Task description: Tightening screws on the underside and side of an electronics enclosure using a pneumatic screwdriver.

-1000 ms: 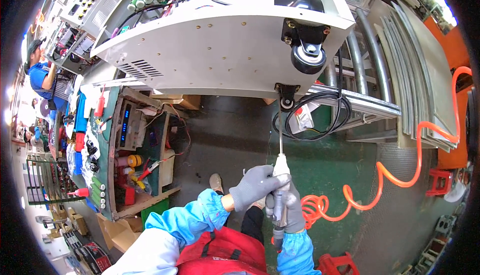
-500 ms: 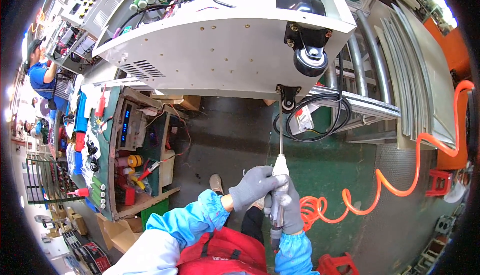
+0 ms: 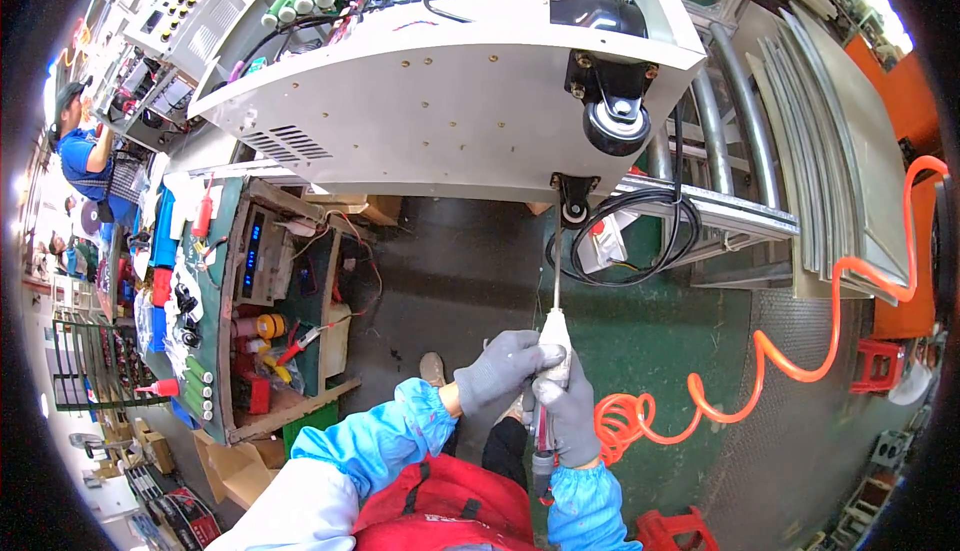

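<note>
My left hand [image 3: 503, 370], in a grey glove, closes around the pale front part of an air screwdriver [image 3: 556, 329]. Below it my right hand [image 3: 572, 413], gloved alike, wraps the screwdriver's body. The long thin bit points away from me, its far end at the small lower caster [image 3: 575, 206] on a light grey metal cabinet [image 3: 390, 116]. Whether the tip touches a screw there cannot be made out. A larger black caster [image 3: 615, 123] is bolted nearby on the same panel. Several small brass-coloured fasteners dot the panel.
An orange coiled air hose [image 3: 760, 371] stretches to the right. Looped black cable [image 3: 690, 226] hangs beside a metal roller frame [image 3: 745, 213]. Left stands a cluttered workbench [image 3: 228, 251] with tools and a powered device. Stacked metal sheets [image 3: 815, 141] lean at right. A person [image 3: 85, 151] works far left.
Both hands and the screwdriver have shifted slightly left; the right hand has also moved a little farther from me. The screwdriver's bit stays at the small caster.
</note>
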Demonstrator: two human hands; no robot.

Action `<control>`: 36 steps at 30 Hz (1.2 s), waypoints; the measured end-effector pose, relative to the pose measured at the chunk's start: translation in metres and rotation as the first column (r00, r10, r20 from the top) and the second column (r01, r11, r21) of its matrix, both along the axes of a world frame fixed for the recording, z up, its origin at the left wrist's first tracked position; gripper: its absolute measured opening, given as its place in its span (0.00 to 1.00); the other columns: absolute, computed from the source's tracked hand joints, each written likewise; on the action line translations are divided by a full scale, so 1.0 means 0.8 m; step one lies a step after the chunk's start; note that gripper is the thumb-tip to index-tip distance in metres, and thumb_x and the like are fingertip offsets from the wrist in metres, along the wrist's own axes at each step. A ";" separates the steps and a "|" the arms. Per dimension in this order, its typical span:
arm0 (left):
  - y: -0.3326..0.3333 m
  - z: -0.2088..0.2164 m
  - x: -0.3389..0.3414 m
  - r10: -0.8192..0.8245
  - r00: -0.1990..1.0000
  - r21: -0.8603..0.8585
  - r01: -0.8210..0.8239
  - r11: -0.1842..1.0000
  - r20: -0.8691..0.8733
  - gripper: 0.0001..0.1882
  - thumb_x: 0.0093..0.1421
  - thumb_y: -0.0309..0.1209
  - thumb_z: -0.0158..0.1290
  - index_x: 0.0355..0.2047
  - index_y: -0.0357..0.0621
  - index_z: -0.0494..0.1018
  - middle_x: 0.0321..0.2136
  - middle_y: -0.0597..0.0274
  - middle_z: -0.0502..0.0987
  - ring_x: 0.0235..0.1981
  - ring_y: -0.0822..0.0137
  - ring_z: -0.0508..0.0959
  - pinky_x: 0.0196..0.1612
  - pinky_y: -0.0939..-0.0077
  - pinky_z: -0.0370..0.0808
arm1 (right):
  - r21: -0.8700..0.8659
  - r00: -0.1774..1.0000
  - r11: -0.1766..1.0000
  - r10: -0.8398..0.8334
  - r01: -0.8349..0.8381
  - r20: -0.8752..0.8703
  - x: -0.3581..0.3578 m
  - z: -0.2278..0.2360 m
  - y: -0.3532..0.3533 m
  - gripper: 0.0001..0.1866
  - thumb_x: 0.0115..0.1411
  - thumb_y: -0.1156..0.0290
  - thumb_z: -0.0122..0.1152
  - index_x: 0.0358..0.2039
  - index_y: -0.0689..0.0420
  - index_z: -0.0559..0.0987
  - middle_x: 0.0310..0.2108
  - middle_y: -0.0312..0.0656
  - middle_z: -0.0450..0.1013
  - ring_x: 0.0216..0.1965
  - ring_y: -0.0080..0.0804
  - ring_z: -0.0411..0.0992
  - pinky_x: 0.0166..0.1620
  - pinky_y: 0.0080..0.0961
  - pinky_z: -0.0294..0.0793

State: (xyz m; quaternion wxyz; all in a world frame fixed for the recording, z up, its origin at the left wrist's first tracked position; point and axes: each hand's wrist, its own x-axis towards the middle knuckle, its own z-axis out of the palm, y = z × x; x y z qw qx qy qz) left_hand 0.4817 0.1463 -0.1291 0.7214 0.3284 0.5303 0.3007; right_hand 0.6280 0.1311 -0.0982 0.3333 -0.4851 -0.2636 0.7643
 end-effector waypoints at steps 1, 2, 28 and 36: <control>0.000 0.002 0.001 0.000 1.000 0.000 0.000 1.000 0.000 0.21 0.62 0.42 0.53 0.42 0.32 0.75 0.35 0.59 0.78 0.38 0.72 0.75 0.42 0.75 0.73 | 0.024 1.000 1.000 -0.012 0.012 0.001 0.000 0.000 0.000 0.29 0.51 0.71 0.53 0.56 0.57 0.65 0.27 0.38 0.69 0.20 0.24 0.70 0.22 0.21 0.73; 0.002 0.005 0.002 0.022 1.000 -0.003 -0.021 1.000 0.018 0.21 0.62 0.41 0.53 0.42 0.32 0.75 0.36 0.59 0.78 0.38 0.72 0.75 0.42 0.75 0.73 | 0.024 1.000 1.000 -0.012 0.011 0.002 0.000 -0.001 0.000 0.29 0.51 0.71 0.53 0.56 0.57 0.65 0.27 0.38 0.69 0.20 0.24 0.70 0.22 0.21 0.73; -0.073 0.079 -0.188 0.523 0.813 -0.179 -0.491 0.852 0.257 0.12 0.68 0.35 0.47 0.43 0.37 0.68 0.33 0.56 0.75 0.19 0.79 0.65 0.15 0.89 0.59 | 0.198 0.906 0.884 0.407 -0.423 0.119 0.024 0.067 -0.140 0.48 0.46 0.63 0.73 0.65 0.61 0.57 0.51 0.46 0.68 0.50 0.32 0.69 0.54 0.29 0.68; -0.079 0.113 -0.284 0.597 0.732 -0.104 -0.600 0.793 0.329 0.08 0.64 0.35 0.54 0.39 0.46 0.70 0.24 0.69 0.67 0.18 0.82 0.62 0.16 0.90 0.57 | 0.214 0.759 0.734 0.582 -0.645 0.293 -0.057 0.118 -0.158 0.54 0.47 0.45 0.70 0.67 0.56 0.54 0.55 0.53 0.65 0.57 0.46 0.66 0.59 0.35 0.63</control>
